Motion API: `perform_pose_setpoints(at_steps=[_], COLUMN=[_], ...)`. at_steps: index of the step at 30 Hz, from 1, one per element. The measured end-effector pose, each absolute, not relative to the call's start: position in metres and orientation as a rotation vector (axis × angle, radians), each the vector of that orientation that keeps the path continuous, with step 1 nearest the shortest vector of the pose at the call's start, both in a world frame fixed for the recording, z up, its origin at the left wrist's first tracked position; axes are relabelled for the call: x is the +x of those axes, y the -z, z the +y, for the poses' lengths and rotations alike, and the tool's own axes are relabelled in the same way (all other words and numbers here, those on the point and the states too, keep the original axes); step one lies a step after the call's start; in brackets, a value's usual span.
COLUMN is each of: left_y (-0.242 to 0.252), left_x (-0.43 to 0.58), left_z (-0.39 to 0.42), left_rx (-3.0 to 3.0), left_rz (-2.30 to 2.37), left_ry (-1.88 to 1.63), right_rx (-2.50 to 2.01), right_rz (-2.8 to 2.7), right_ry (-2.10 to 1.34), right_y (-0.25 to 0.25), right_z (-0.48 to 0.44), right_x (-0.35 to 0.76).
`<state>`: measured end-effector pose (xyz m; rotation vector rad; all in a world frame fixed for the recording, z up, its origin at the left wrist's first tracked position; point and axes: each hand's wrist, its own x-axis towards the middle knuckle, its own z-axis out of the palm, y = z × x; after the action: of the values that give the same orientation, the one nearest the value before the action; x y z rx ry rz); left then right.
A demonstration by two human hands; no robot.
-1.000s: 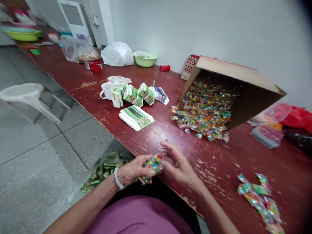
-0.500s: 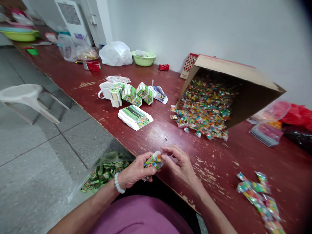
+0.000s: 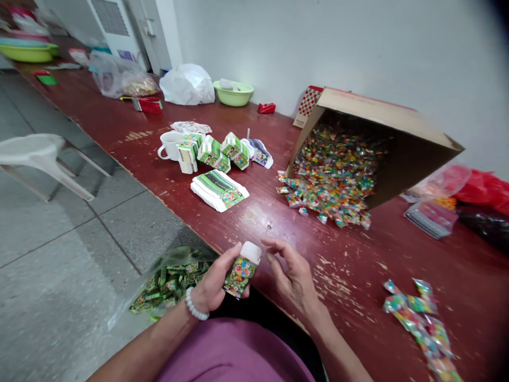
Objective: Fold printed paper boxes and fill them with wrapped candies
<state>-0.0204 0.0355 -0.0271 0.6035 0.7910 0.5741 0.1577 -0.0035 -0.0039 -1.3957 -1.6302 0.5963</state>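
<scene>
My left hand, with a pale bead bracelet at the wrist, holds a small green printed candy box. Its white top flap stands up, and the printed face is turned toward me. Just right of the box is my right hand, fingers loosely curved and apart, with nothing in it that I can see. Beyond the hands lies a stack of flattened green cartons. Behind that stack are several folded green boxes. Small wrapped candies spill from a cardboard box tipped on its side.
A bag of filled green boxes is low beside the table's edge. Candy packets in strips lie at the right. A white mug, a green basin and plastic bags are farther back. A white stool stands left.
The small box has turned so its printed front shows and its flap stands clear. My right hand has drawn slightly away from the box's top.
</scene>
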Motion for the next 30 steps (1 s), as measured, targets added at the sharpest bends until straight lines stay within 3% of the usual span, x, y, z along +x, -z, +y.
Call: perform_pose_setpoints(at_steps=[4, 12, 17, 24, 30], left_y=[0.030, 0.025, 0.020, 0.020, 0.019], left_x=[-0.018, -0.013, -0.014, -0.014, -0.009], left_z=[0.038, 0.026, 0.027, 0.030, 0.032], left_rx=[0.462, 0.657, 0.734, 0.530, 0.562], left_rz=[0.778, 0.825, 0.855, 0.791, 0.824], left_ry=[-0.642, -0.829, -0.803, -0.659, -0.669], right_rx=[-1.348, -1.237, -1.234, -1.287, -1.324], right_rz=[-1.475, -1.098, -0.985, -1.545, -1.410], right_ry=[-0.614, -1.136, -1.276, -0.844, -1.002], right_y=[0.014, 0.031, 0.028, 0.016, 0.011], right_z=[-0.007, -0.002, 0.002, -0.001, 0.002], right_x=[0.145, 0.135, 0.140, 0.147, 0.144])
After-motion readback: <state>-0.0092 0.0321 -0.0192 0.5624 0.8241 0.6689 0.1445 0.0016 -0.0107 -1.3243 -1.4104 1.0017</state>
